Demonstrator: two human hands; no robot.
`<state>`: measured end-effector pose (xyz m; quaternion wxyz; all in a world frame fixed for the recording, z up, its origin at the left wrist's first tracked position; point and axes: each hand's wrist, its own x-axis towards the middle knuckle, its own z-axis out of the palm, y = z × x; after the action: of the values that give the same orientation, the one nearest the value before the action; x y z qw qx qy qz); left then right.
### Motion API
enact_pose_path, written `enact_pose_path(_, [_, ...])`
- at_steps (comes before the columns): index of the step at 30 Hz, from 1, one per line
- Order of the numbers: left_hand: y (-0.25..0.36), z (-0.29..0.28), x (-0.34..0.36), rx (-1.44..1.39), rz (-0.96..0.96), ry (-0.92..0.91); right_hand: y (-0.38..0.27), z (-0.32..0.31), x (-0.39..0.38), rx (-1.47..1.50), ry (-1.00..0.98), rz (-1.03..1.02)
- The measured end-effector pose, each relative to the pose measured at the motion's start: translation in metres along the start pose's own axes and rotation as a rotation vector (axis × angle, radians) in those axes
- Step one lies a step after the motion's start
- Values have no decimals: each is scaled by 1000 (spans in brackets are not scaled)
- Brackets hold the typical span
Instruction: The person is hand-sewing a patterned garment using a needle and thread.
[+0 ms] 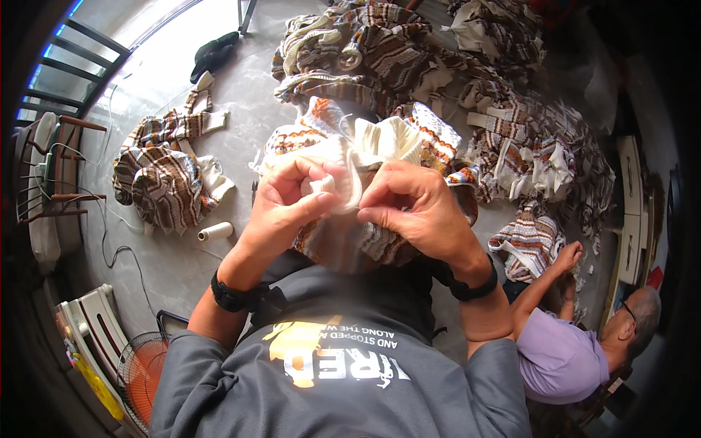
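A striped knit sweater (343, 244) in brown, orange and white lies bunched over my lap. Its cream ribbed band (387, 139) is raised between my hands. With fingers curled, my left hand (288, 197) grips one part of the band, and a small white bit of fabric shows at its fingertips. My right hand (423, 208) pinches the band's edge between thumb and forefinger, close to the left. Whether a thread or small tool is in the right fingertips is too fine to make out. The lower front of the sweater is blurred.
Heaps of striped knitwear (380, 51) lie ahead, with another pile (540, 146) at right and a smaller one (157, 182) at left. A thread cone (215, 231) rests on the floor. At right, a person in a purple shirt (558, 358) handles a knit piece (529, 244). A fan (142, 372) stands lower left.
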<state>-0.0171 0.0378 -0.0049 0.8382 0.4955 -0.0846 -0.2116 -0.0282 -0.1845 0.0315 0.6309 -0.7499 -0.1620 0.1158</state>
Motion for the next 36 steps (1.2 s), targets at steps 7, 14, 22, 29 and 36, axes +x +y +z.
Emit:
enact_pose_path(7, [0,-7,1,-170,-60,-51,-18,-7,-8,267,87,14])
enact_pose_path(14, [-4,-2,4,-85,71,-32,-35,3,-7,18,-62,-292])
enact_pose_path(22, [-1,-7,3,-281,-49,-105,-26,41,-9,-22,-76,-371])
enact_pose_path(29, [1,-7,-1,-385,-122,-181,-26,42,-13,-222,-157,-371])
enact_pose_path(36, [2,-7,-2,-417,-147,-200,-42,20,-8,-254,172,-291])
